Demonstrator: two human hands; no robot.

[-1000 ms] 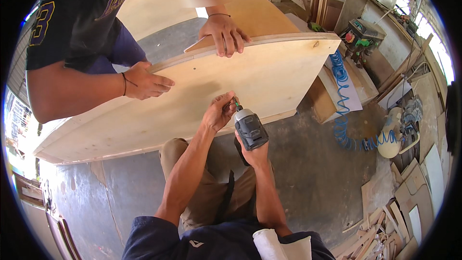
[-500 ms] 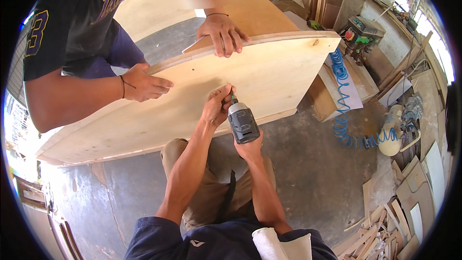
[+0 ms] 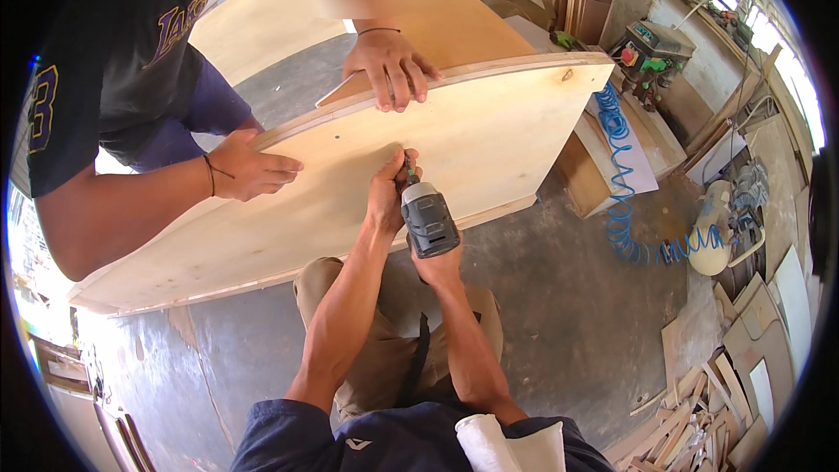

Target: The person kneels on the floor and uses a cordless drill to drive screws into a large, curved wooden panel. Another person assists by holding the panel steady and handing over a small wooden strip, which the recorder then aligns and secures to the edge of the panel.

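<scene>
My right hand (image 3: 439, 264) is wrapped around the handle of a grey and black cordless drill driver (image 3: 429, 220). Its bit (image 3: 412, 175) points away from me at the pale face of a large curved plywood panel (image 3: 498, 140) standing on edge. My left hand (image 3: 387, 188) is closed at the bit's tip, fingers pinched against the panel; whatever lies between them is hidden. Across the panel, a co-worker's one hand (image 3: 391, 70) rests over the top edge. The co-worker's other hand (image 3: 258, 168) lies against the panel's upper left.
A coiled blue air hose (image 3: 619, 175) runs down at the right toward a compressor (image 3: 710, 232). Wood offcuts (image 3: 690, 424) are heaped at the lower right. Behind the hose, a green and grey machine (image 3: 651, 52) stands by the wall. Concrete floor (image 3: 577, 323) lies below the panel.
The drill and both my hands appear slightly farther left, and the panel shifts a little in view too. The co-worker's hands stay on the panel. My grip looks the same.
</scene>
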